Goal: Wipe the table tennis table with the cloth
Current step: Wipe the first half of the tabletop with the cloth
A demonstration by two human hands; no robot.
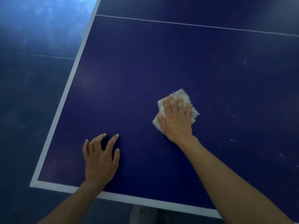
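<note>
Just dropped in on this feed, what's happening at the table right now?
A person is wiping a blue table tennis table with a pale cloth. The right hand presses flat on the cloth. The left hand rests on the bare surface near the table's corner, fingers spread, holding nothing. White specks dot the table to the right of the cloth, so that patch looks not yet wiped.

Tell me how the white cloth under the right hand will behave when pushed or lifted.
The cloth looks soft and fuzzy, folded unevenly under the right hand, so it would probably droop limply if lifted. Pushed across the smooth table, it should slide, though loose edges may fold.
</note>
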